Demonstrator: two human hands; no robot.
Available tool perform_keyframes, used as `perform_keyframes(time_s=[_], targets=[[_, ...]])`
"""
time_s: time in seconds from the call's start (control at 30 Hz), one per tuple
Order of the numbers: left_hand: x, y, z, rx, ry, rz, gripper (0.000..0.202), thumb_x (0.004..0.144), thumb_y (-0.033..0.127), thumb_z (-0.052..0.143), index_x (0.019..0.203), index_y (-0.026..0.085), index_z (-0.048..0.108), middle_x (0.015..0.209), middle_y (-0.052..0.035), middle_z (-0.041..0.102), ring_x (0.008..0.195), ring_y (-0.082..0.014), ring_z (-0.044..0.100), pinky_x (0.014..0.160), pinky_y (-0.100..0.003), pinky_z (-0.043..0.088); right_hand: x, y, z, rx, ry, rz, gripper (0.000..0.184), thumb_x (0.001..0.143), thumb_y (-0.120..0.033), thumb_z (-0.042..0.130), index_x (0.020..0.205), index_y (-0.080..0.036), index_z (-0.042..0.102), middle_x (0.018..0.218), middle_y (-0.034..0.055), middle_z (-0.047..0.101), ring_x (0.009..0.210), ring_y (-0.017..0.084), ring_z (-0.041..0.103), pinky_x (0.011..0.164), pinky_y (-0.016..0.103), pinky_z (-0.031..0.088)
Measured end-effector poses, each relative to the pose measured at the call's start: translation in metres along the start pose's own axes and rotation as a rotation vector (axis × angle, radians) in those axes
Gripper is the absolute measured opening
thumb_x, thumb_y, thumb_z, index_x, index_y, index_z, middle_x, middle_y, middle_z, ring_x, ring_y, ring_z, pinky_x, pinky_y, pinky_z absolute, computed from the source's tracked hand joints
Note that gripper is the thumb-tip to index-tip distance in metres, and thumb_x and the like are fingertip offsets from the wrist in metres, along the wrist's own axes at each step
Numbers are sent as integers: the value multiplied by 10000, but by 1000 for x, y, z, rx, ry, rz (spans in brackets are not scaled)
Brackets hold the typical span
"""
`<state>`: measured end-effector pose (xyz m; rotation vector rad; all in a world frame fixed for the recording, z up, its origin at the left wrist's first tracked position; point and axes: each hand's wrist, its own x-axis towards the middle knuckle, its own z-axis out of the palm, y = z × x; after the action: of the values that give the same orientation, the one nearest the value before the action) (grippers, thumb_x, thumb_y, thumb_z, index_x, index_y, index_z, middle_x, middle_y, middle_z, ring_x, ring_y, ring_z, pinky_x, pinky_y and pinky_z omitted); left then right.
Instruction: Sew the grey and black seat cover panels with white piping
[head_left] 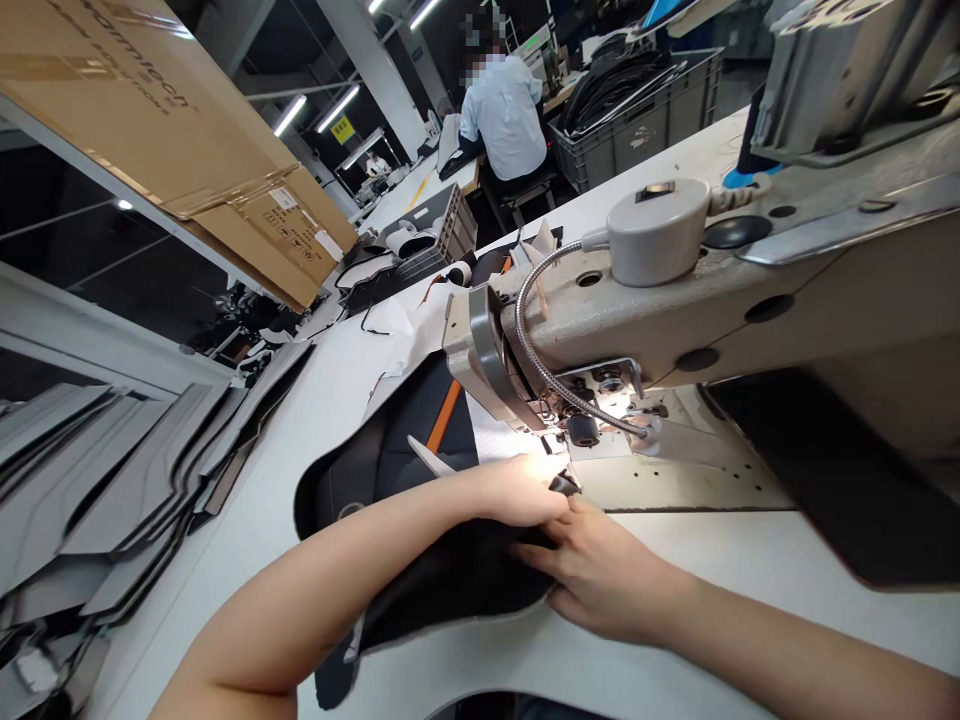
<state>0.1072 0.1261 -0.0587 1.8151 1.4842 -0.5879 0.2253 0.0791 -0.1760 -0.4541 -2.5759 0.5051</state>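
Note:
A large black padded fabric piece (pixel 450 570) with an orange stripe (pixel 445 415) lies on the white table, its edge beside the needle area of an industrial sewing machine (pixel 570 330). My left hand (pixel 525 487) is closed on the fabric edge just in front of the presser foot, its fingertips partly hidden. Touching it, my right hand (pixel 600 570) pinches the same edge, thumb and fingers bent around the black material. A pale pointed strip (pixel 429 457) rests on the fabric behind my left forearm. The lamp lights the stitching spot brightly.
Stacked grey-backed panels (pixel 127 480) stand at the left. Cardboard boxes (pixel 142 110) sit on a shelf above. A grey crate (pixel 450 235) is at the table's far end. Beyond, a person in a light shirt (pixel 504 115) sits near a larger crate (pixel 637 135).

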Motion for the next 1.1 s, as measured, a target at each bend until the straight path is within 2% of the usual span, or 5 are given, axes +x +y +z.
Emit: perform_keyframes(time_s=[0.17, 0.37, 0.57, 0.73, 1.1], targets=[[-5, 10, 28, 307, 89, -124, 737, 759, 188, 439, 1449, 160, 183, 1034, -146, 650, 902, -296, 626, 679, -336, 489, -1, -21, 18, -381, 140, -102, 291, 723, -110, 566, 996, -98, 666, 898, 151, 679, 850, 277, 603, 843, 449, 435], [-3, 3, 45, 310, 280, -68, 484, 803, 152, 392, 1287, 169, 419, 860, -97, 647, 753, -251, 636, 605, -311, 475, -6, -25, 25, -485, 215, -73, 328, 673, -131, 562, 967, -25, 661, 937, 221, 669, 909, 346, 603, 879, 507, 431], [14, 1, 40, 264, 354, 1, 318, 935, 234, 363, 1213, 123, 471, 935, -105, 646, 873, -223, 624, 755, -297, 496, -11, -5, 18, -394, 260, -64, 330, 710, -115, 547, 1020, -53, 642, 1038, 186, 646, 1037, 321, 562, 1001, 490, 383], [14, 0, 45, 334, 367, -17, 330, 950, 239, 344, 1199, 119, 525, 1073, -147, 612, 986, -250, 597, 837, -327, 496, -15, 4, 11, -283, 190, -92, 286, 774, -135, 540, 1043, -109, 635, 1091, 140, 636, 1097, 264, 537, 1073, 451, 326], [15, 3, 57, 380, 400, -184, 459, 885, 194, 423, 1328, 78, 406, 1014, -156, 609, 841, -263, 634, 702, -355, 537, -13, -14, 19, -556, 234, -59, 388, 646, -123, 566, 1009, -23, 660, 995, 222, 663, 964, 360, 604, 930, 489, 442]])
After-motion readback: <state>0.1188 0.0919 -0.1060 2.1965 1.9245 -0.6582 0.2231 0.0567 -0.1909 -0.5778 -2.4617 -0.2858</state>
